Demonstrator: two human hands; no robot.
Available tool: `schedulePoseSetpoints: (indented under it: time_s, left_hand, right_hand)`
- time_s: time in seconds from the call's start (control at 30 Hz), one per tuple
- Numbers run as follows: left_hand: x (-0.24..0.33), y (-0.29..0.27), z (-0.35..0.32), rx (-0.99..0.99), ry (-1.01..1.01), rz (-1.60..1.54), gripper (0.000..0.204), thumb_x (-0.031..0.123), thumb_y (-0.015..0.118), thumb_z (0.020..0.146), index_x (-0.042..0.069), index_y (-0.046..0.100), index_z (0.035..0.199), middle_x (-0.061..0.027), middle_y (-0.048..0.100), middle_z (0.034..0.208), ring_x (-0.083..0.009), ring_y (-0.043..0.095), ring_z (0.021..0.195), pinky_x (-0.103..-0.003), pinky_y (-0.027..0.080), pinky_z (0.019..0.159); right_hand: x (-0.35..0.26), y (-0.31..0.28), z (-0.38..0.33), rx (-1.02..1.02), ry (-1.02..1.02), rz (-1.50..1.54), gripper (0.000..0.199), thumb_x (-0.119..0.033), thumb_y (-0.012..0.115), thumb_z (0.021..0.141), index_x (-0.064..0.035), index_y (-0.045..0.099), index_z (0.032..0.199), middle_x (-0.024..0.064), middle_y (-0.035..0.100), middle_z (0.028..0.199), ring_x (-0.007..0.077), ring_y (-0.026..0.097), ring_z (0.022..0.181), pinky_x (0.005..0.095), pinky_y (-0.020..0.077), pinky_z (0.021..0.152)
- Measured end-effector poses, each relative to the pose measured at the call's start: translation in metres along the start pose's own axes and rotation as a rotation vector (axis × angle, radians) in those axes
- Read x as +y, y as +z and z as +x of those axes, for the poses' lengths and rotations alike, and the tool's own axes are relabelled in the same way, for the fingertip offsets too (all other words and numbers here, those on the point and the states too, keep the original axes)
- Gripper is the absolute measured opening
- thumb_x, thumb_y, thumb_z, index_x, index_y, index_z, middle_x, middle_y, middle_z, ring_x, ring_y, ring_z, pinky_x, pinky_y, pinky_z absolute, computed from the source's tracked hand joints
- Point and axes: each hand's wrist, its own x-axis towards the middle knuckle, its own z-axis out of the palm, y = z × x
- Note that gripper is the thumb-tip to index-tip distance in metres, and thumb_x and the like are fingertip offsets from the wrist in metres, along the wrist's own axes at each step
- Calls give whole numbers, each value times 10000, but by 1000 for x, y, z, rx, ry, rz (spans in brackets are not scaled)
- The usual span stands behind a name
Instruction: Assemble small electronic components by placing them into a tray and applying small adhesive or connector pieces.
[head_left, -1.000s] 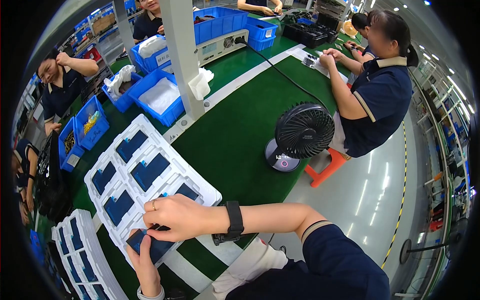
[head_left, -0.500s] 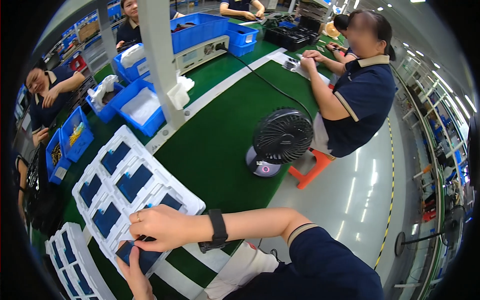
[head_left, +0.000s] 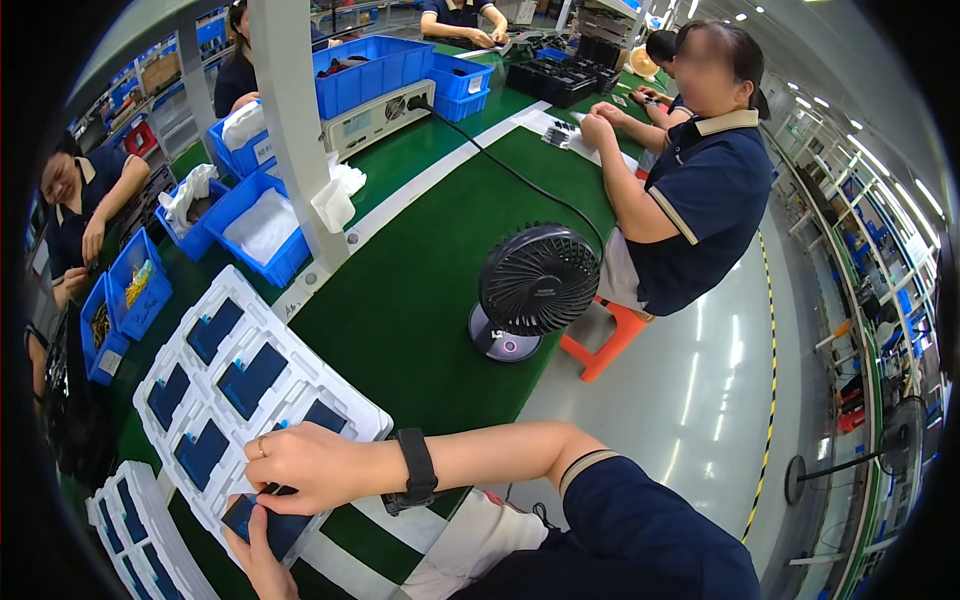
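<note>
head view: at a green workbench point(head_left: 420, 300), a person's right hand point(head_left: 305, 465) lies flat across the near corner of a white moulded tray point(head_left: 290, 365), fingers together and curled down onto a dark blue flat panel point(head_left: 262, 525) seated in the nearest pocket. the left hand point(head_left: 262, 560) comes up from the lower edge and pinches that same panel from below, thumb on its face, so the piece sits between the two hands. its long axis runs roughly along the tray's diagonal, away from the body toward the upper right. the right hand is over the panel; the left meets it at its near end. a second white tray point(head_left: 130, 535) lies just beside, to the left. a black desk fan point(head_left: 530, 290) stands well apart on the bench's right edge, beside a seated co-worker point(head_left: 690, 190).
</note>
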Motion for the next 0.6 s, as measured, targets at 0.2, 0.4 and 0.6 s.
schedulePoseSetpoints:
  time_s: [0.2,0.4,0.6]
  left_hand:
    - [2,-3,0,-15,20,-13,431,204,553,820,11,412,1179,-86,487,1065,-156,509,943,-260,391,831]
    - [-1,-4,3,-42,23,-43,420,196,549,824,14,414,1178,-89,496,1061,-158,514,953,-261,398,832]
    - [-2,-6,1,-56,33,-65,413,187,553,822,15,416,1172,-86,496,1065,-159,514,954,-264,399,833]
  right_hand:
    - [-3,2,1,20,-8,2,148,-144,625,683,-31,531,665,65,474,688,228,531,636,326,417,492]
    - [-1,2,0,14,-6,-17,146,-149,625,683,-37,535,662,61,476,694,222,532,638,324,420,492]
    - [-3,2,0,7,-2,-28,146,-158,622,688,-42,536,669,57,472,693,219,532,638,321,423,493]
